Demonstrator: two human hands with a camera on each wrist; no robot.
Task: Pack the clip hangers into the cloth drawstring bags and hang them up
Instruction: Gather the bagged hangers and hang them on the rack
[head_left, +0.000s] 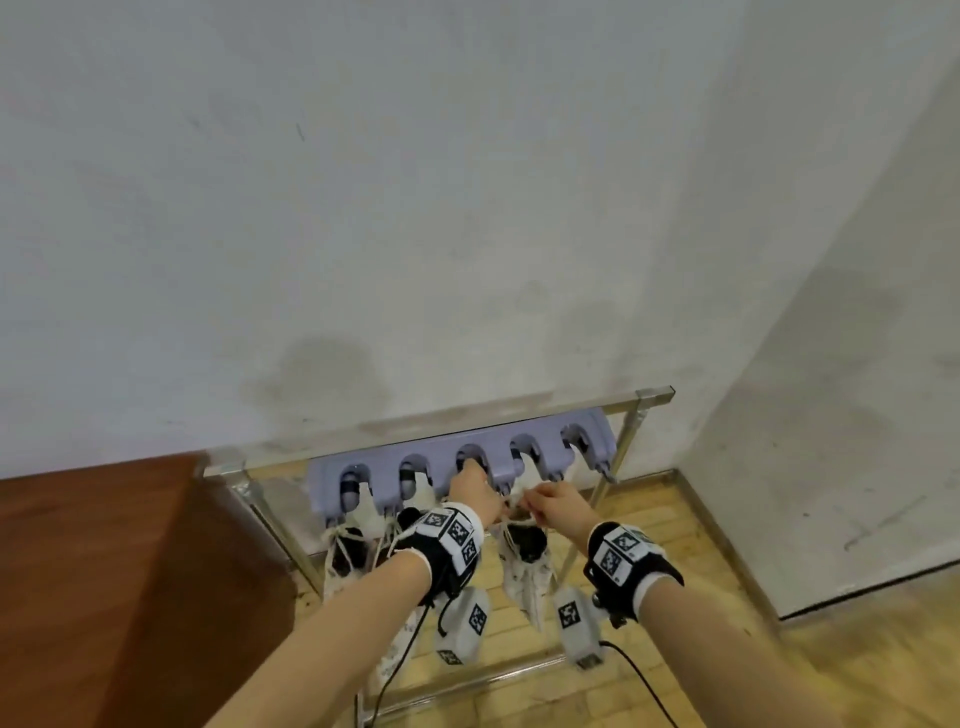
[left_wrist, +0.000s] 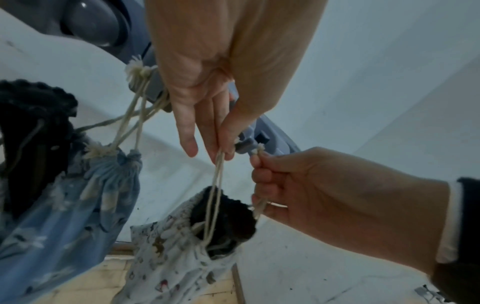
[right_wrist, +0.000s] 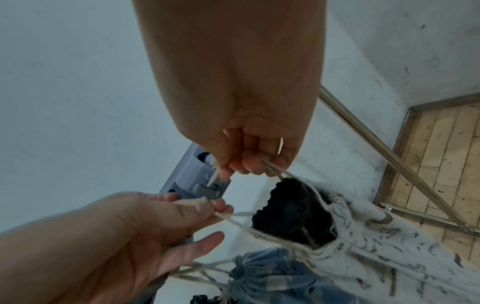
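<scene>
A white printed drawstring bag (head_left: 524, 571) hangs below both hands, and a black clip hanger (left_wrist: 226, 220) pokes out of its open mouth. My left hand (head_left: 475, 488) pinches one pair of its cream cords (left_wrist: 217, 185) just under a grey hook (left_wrist: 245, 146) of the lavender rack (head_left: 545, 447). My right hand (head_left: 545, 504) grips the other cord end (right_wrist: 275, 170) in curled fingers, close beside the left. In the right wrist view the bag (right_wrist: 389, 246) sags to the lower right with the hanger (right_wrist: 288, 209) showing.
A blue printed bag (left_wrist: 78, 195) hangs by its cords from the hook to the left, and another bag (head_left: 343, 556) hangs further left. The rack sits on a metal frame (head_left: 626, 457) against a white wall. A brown cabinet (head_left: 104, 571) stands left. Below is wooden floor (head_left: 649, 519).
</scene>
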